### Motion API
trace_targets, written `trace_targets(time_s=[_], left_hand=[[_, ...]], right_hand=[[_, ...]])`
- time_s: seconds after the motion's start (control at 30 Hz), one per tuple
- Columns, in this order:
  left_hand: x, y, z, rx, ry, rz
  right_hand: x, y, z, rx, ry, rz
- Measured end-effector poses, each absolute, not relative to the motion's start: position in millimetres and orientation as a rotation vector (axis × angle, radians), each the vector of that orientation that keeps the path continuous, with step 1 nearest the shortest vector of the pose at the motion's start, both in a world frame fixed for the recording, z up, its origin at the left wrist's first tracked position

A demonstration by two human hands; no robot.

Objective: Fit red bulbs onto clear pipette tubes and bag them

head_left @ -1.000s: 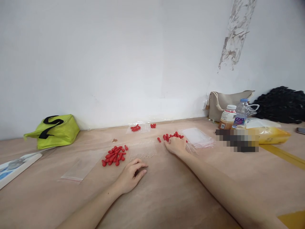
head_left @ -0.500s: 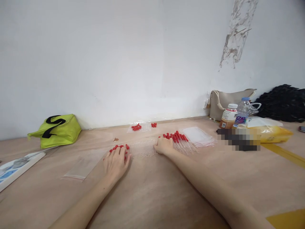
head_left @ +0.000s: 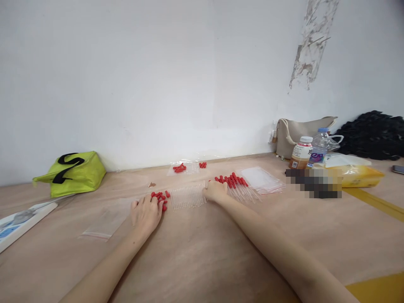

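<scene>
My left hand (head_left: 147, 213) rests palm down at the left side of a loose pile of red rubber bulbs (head_left: 160, 195). Its fingers are bent and slightly apart, and its fingertips touch the bulbs. A row of thin clear dropper tubes (head_left: 188, 196) lies side by side between my hands. At the right end of that row my right hand (head_left: 216, 191) is closed, and its fingers hide what they grip. Just right of it lies a fanned heap of droppers with red bulbs (head_left: 234, 181) on their far ends.
Clear zip bags lie at left (head_left: 105, 221), and a stack of bags (head_left: 261, 180) at right. Against the wall is a bag with more red bulbs (head_left: 179, 168). A green pouch (head_left: 77, 174), power strip (head_left: 28, 221), drink bottle (head_left: 302, 153) and yellow tissue pack (head_left: 356, 174) stand farther out.
My left hand has slid a little left and toward me, uncovering more red bulbs. My right hand stays closed at the end of the tube row. The view has shifted slightly.
</scene>
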State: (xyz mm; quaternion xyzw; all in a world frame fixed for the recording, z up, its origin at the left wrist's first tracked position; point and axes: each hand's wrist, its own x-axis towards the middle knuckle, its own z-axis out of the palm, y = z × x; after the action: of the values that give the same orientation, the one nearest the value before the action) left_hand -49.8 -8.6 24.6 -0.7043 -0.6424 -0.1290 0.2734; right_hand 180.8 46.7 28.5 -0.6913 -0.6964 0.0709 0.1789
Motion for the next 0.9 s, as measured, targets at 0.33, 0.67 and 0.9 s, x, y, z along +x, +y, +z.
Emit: trace_targets(time_s=[0.33,0.67,0.9], left_hand=[[-0.3,-40.0,15.2,-2.807,-1.401,-0.87],[6.8,-47.3,12.8,-3.027,-1.221,-0.904],[11.7,-49.9,12.5,-3.063,-1.442,-1.133]], right_hand=[[240.0,-15.2,12.9,-1.21,-2.1,0.012],[243.6,-40.2,-6.3,-1.034,-2.246,-0.022],[237.2,-50.4,0.0,-0.93,-2.267,-0.023]])
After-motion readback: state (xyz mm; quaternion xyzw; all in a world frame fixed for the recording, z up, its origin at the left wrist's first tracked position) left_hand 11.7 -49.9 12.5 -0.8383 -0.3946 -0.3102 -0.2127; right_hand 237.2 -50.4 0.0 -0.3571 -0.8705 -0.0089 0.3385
